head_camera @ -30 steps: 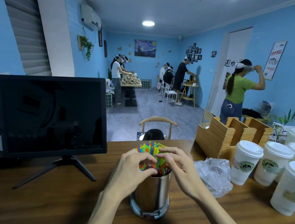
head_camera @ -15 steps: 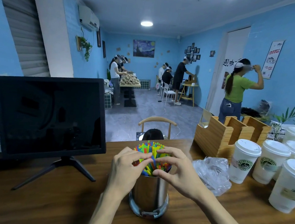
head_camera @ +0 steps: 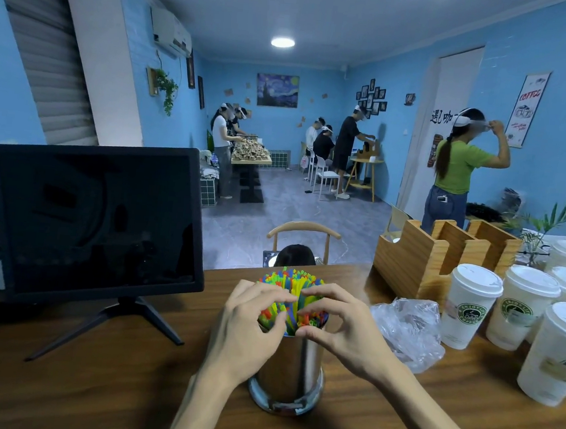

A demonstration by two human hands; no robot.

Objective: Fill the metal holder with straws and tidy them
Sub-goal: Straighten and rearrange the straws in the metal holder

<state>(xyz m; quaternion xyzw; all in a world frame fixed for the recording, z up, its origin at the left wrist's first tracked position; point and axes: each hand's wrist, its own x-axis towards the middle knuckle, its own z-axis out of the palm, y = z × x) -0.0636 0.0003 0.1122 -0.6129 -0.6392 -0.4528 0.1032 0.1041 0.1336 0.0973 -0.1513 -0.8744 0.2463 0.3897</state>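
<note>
A shiny metal holder (head_camera: 289,375) stands upright on the wooden counter (head_camera: 88,385), packed with colourful straws (head_camera: 291,280) that stick up above its rim. My left hand (head_camera: 247,327) curls round the straw bundle from the left, thumb near the rim. My right hand (head_camera: 337,325) curls round it from the right, thumb below and fingers arched over the top. The fingertips of both hands nearly meet above the straws. The holder's left side is partly hidden by my left wrist.
A dark monitor (head_camera: 92,221) on a stand sits at the left. A crumpled clear plastic bag (head_camera: 408,328) lies right of the holder. Several lidded paper cups (head_camera: 472,302) and a wooden organiser (head_camera: 435,258) fill the right. People stand across the room.
Both hands have closed in tighter round the straw bundle, fingertips coming together above it. The straws look more gathered. The holder has stayed in place.
</note>
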